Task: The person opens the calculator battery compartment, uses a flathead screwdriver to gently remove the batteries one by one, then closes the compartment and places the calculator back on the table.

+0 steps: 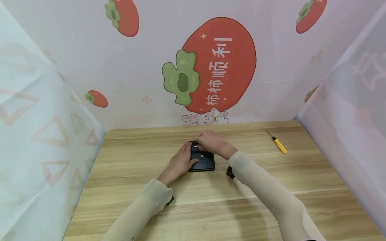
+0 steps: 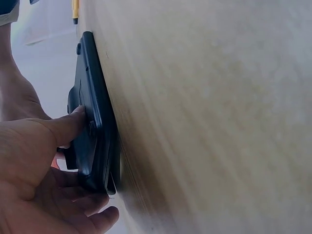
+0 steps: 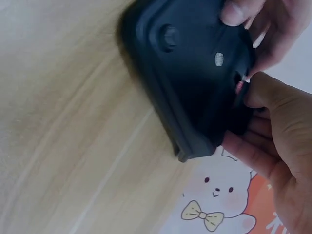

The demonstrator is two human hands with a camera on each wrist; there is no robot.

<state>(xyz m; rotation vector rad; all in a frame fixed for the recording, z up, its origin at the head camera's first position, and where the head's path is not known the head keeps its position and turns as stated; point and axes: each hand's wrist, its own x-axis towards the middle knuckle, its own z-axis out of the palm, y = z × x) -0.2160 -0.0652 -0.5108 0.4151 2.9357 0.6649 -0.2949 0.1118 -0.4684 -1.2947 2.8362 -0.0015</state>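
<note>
Nearest, two pale sleeves (image 1: 138, 211) reach over the worktop (image 1: 205, 207) from the near side of the device (image 1: 205, 164), which lies, seemingly face down, on the wood. The left hand (image 1: 181, 160) grips the device's left edge, thumb on top; the right hand (image 1: 212, 143) is curled about its far right corner, thumb beside a reddish battery (image 3: 239, 87) in a slot at the far end. The step looks like fitting or prising out that battery; which, I cannot tell. The next move calls for a steady left grip while the right thumb works the battery. Some right fingertips, most of the slot and the device's underside are hidden. Well right of the device lies a screwdriver (image 1: 279, 145); beyond both rises a printed backdrop (image 1: 144, 67).
</note>
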